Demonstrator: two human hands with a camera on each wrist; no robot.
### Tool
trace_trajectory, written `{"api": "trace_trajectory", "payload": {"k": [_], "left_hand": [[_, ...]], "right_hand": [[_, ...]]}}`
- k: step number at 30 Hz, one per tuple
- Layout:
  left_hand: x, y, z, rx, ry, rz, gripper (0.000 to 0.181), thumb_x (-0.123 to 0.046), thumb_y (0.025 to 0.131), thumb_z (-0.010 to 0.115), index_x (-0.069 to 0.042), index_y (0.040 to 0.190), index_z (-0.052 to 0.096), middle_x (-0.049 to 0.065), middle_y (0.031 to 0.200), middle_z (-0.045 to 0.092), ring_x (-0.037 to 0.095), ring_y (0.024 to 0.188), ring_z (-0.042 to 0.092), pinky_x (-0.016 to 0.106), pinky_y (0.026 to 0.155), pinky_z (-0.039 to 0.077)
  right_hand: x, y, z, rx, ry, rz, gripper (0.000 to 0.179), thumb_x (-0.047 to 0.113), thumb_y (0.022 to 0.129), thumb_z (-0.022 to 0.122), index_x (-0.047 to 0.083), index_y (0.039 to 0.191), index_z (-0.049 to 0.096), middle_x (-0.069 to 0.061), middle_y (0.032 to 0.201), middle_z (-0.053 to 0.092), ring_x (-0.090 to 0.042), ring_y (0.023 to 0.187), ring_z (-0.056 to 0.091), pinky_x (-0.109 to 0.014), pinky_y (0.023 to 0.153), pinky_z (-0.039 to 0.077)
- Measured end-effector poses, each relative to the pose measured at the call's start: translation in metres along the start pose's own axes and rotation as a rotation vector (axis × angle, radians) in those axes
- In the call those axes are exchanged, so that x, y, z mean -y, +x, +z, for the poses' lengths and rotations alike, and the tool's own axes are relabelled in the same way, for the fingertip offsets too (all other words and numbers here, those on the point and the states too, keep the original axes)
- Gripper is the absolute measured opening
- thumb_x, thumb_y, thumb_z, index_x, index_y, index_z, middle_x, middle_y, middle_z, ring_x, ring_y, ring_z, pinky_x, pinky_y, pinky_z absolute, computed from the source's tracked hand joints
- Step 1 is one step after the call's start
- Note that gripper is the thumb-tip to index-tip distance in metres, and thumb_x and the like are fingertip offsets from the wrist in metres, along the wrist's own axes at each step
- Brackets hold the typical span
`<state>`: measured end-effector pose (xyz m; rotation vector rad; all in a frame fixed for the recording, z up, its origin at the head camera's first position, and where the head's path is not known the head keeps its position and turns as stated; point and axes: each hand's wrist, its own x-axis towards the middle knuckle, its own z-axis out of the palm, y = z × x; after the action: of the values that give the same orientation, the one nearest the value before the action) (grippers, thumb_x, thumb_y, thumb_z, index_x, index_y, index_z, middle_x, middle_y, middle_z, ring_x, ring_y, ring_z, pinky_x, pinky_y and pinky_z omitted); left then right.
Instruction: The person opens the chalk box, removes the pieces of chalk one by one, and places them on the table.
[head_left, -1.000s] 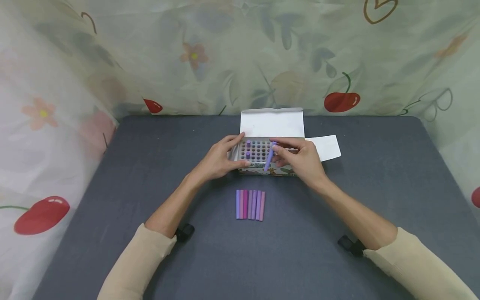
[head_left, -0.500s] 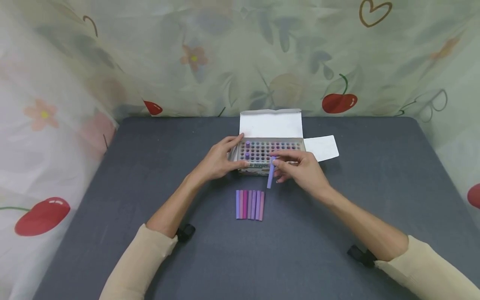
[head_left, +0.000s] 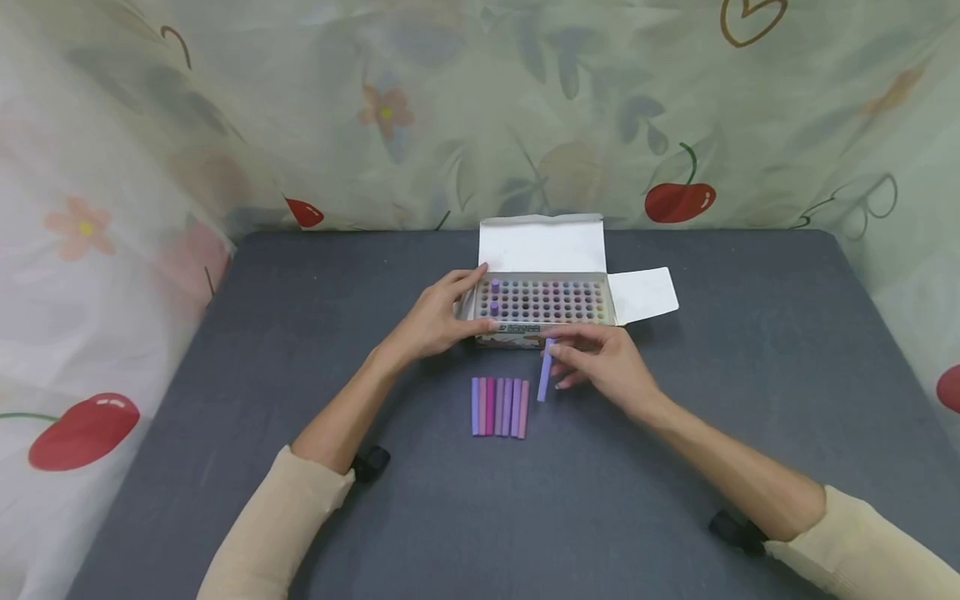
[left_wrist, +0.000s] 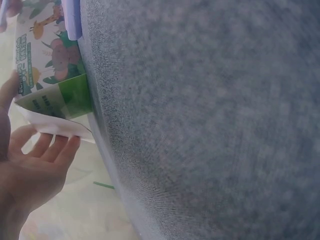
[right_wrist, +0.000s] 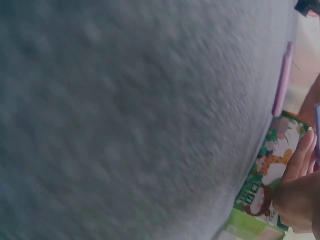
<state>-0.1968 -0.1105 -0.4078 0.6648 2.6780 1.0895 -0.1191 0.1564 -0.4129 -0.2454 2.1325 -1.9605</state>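
Observation:
In the head view, a cardboard chalk box [head_left: 510, 340] stands with its lid raised at the back. Inside is a holder with rows of round holes, and two purple chalk ends stick up at its left. My left hand [head_left: 438, 317] grips the box's left end, thumb at the front edge, a finger at the back corner; the left wrist view shows fingers [left_wrist: 60, 147] against the end flap. A lilac chalk stick [head_left: 546, 371] is pinched between the thumb and fingers of my right hand [head_left: 607, 362], just in front of the box. Left of it lies a row of chalk sticks [head_left: 491, 407].
The dark grey tabletop [head_left: 525, 517] extends around the box. A white side flap [head_left: 642, 295] juts out to the right of the box. Behind the table hangs a patterned curtain [head_left: 450, 108]. Black wrist cameras [head_left: 371, 464] sit on both forearms.
My right hand has carried the lilac chalk from over the front of the box toward me, down beside the row. The left hand stays on the box.

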Motion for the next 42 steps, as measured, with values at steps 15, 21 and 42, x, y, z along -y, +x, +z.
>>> {"api": "trace_trajectory", "payload": {"k": [15,21,42], "left_hand": [[-0.001,-0.003,-0.001,0.003,0.008,-0.016,0.089,-0.04,0.088,0.076,-0.022,0.159,0.026,0.011,0.153,0.038,0.03,0.138,0.039,0.049,0.109,0.037],[0.0,-0.004,-0.002,0.003,0.011,-0.026,0.089,-0.041,0.088,0.076,-0.023,0.159,0.025,0.011,0.153,0.038,0.03,0.139,0.039,0.049,0.109,0.037],[0.0,-0.004,0.0,0.011,-0.01,-0.014,0.087,-0.039,0.089,0.075,-0.022,0.159,0.026,0.011,0.154,0.036,0.03,0.14,0.037,0.05,0.108,0.037]], "right_hand": [[-0.018,-0.006,0.007,0.043,0.068,0.245,0.038,0.012,0.092,0.072,-0.006,0.125,0.066,-0.017,0.097,0.074,-0.022,0.078,0.074,-0.04,0.071,0.059],[-0.025,-0.004,0.007,0.066,0.063,0.287,0.038,0.015,0.093,0.072,-0.006,0.124,0.067,-0.019,0.1,0.074,-0.022,0.08,0.074,-0.038,0.072,0.059],[-0.032,-0.002,0.012,0.064,-0.024,0.309,0.029,0.013,0.09,0.075,-0.006,0.112,0.073,-0.019,0.093,0.074,-0.022,0.079,0.075,-0.033,0.07,0.059]]}}
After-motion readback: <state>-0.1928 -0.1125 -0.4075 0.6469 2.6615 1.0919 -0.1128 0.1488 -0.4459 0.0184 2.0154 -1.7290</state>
